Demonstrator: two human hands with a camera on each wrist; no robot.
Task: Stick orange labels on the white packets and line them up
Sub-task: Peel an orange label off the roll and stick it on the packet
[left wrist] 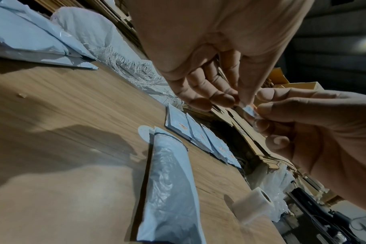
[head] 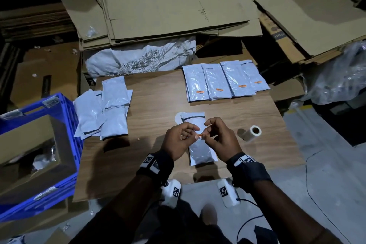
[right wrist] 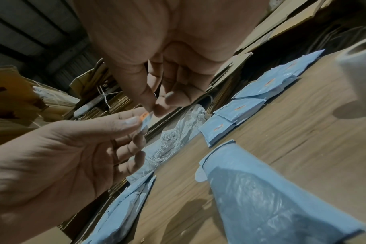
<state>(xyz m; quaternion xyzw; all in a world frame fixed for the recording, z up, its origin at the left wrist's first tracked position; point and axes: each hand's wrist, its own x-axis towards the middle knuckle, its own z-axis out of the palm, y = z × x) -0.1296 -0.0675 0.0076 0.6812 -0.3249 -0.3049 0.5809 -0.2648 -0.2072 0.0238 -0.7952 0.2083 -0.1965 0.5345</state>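
Note:
A small orange label (head: 200,136) is held in the air between both hands. My left hand (head: 195,134) pinches it between thumb and fingers, and my right hand (head: 206,133) pinches its other edge. The label (right wrist: 145,119) shows an orange strip on a pale backing, and only the pale underside of the label (left wrist: 250,111) shows from the left wrist. Below the hands a white packet (head: 200,150) lies flat on the wooden table (head: 158,105) with no label in sight. Several labelled packets (head: 223,81) lie overlapping in a row at the back right.
A loose pile of unlabelled white packets (head: 107,113) lies at the table's left. A white roll (head: 252,133) stands right of my hands. A blue crate (head: 65,109) holding a cardboard box stands at the left, with a white woven sack (head: 138,57) and flattened cardboard (head: 168,6) behind.

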